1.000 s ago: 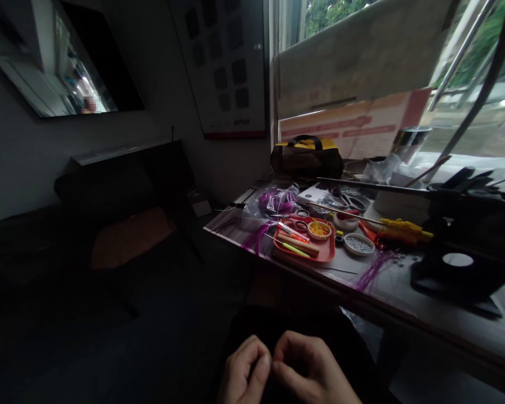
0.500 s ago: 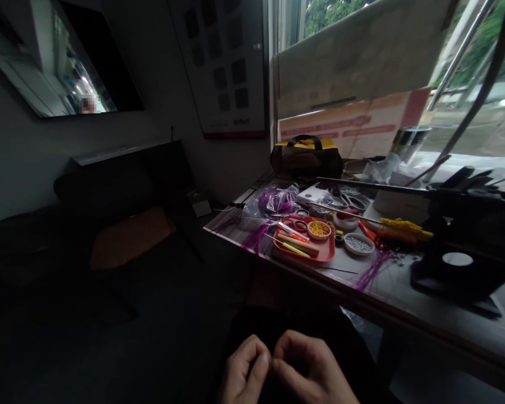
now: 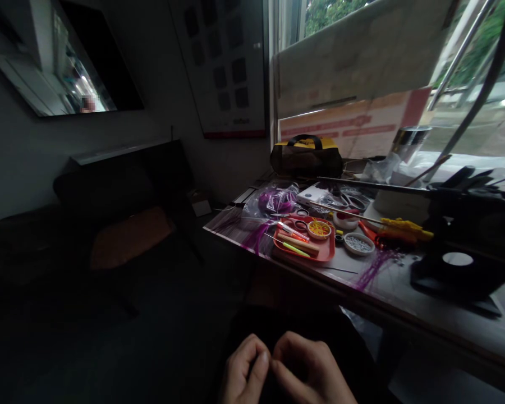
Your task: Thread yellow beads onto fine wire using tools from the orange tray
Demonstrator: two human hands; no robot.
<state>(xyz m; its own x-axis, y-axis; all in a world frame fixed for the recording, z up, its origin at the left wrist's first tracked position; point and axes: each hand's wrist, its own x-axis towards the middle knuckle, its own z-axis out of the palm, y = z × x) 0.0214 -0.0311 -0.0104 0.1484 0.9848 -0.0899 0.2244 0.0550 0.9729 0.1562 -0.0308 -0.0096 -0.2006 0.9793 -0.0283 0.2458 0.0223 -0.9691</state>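
Note:
My left hand is at the bottom centre over my dark lap, thumb and fingertips pinched together. Touching or nearly touching its fingertips is my right hand, closed in a similar pinch. Whatever they may hold between the fingertips is too small and dark to make out. Beyond them on the table lies a red tray with a wooden stick, a yellow-green tool, scissors and a bowl of yellow and orange bits. Right of the tray is a bowl of small grey pieces.
Purple strands hang near the table's front edge. Behind the tray are a plastic bag and a yellow-black bag. A black stand is at right, a chair at left.
Both hands stay in nearly the same place and pose. My right hand has shifted very slightly; nothing on the table has moved.

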